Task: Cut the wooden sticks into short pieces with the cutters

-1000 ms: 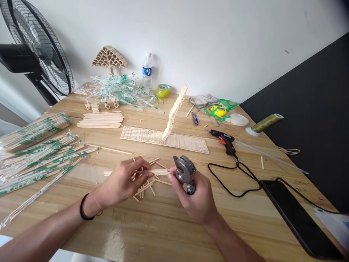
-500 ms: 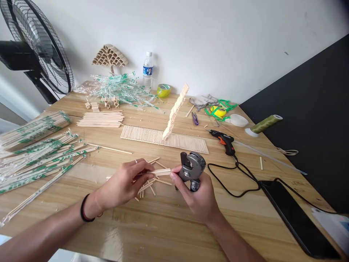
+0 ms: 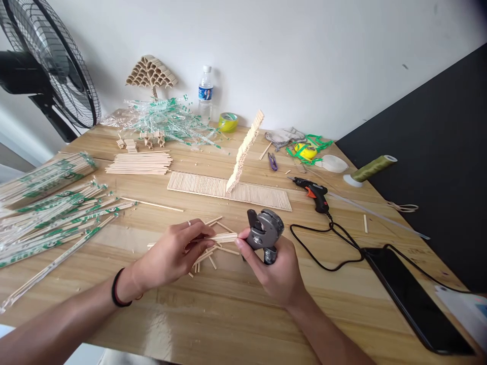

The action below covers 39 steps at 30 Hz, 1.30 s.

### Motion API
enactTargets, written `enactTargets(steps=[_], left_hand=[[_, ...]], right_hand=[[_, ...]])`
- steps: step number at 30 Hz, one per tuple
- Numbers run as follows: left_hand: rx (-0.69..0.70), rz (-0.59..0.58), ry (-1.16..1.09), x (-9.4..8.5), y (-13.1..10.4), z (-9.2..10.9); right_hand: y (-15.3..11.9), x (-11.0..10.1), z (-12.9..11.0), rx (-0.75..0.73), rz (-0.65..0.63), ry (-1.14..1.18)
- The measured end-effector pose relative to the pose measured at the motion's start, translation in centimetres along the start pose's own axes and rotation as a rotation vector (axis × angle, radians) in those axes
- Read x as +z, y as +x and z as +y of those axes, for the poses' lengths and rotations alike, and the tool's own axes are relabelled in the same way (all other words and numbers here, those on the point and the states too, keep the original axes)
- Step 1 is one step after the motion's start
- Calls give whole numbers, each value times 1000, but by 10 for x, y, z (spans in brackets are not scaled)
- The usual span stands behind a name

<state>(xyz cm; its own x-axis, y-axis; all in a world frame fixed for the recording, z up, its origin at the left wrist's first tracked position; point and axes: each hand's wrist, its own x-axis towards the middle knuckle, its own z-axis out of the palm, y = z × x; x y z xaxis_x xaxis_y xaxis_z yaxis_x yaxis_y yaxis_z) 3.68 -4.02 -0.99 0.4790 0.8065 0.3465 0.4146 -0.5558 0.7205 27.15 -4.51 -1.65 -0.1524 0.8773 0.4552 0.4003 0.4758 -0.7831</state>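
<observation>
My left hand [image 3: 178, 252] is closed around a few thin wooden sticks [image 3: 224, 238], which point to the right. In my right hand [image 3: 279, 268] sits a grey ratchet pipe cutter [image 3: 264, 230], its hooked jaw facing up and left. The right thumb and finger also touch the right ends of those sticks. Short cut sticks [image 3: 213, 261] lie scattered on the table under both hands. Behind them lies a flat panel of sticks [image 3: 262, 196], with a slanted strip of sticks [image 3: 245, 152] rising from its middle.
A black glue gun [image 3: 314, 192] and its cable lie to the right, near a black phone-like slab [image 3: 414, 299]. Wrapped chopsticks [image 3: 57, 218] cover the left side. Farther back are a fan [image 3: 53, 61], plastic wrappers [image 3: 163, 119], a bottle [image 3: 205, 94] and tape [image 3: 228, 122].
The view has shifted slightly. Both hands keep hold of the sticks and the cutter, with hardly any movement.
</observation>
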Motion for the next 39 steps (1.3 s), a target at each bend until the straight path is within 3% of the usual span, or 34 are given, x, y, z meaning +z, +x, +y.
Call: enactTargets(steps=[14, 39], left_hand=[[-131, 84, 12, -2, 2, 2], [-122, 129, 7, 1, 2, 3]], right_hand=[[0, 0, 0, -32, -67, 11], [1, -3, -3, -13, -122, 5]])
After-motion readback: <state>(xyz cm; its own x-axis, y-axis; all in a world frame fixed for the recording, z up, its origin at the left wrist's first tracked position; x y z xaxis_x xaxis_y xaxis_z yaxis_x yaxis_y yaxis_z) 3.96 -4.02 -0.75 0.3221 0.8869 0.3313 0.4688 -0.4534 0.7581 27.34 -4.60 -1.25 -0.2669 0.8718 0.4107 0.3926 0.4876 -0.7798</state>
